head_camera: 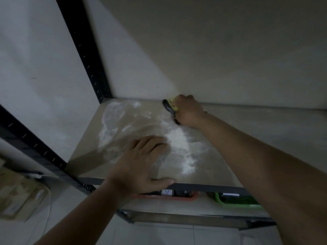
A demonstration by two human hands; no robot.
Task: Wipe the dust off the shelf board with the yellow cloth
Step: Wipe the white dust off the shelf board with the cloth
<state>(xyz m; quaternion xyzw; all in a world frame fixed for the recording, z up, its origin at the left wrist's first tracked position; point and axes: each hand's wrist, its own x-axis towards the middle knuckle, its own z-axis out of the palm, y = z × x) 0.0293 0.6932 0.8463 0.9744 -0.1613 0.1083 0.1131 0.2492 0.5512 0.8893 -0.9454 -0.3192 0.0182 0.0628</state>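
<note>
Right hand (188, 112) grips the 1 yellow cloth (173, 105).

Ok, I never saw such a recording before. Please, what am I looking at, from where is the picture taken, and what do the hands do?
No machine here: these are a person's two bare hands, seen from one camera worn on the head, looking down. The right hand grips the yellow cloth at the back of the shelf board, near the wall. The left hand rests flat near the front edge. White dust lies between them.
</note>
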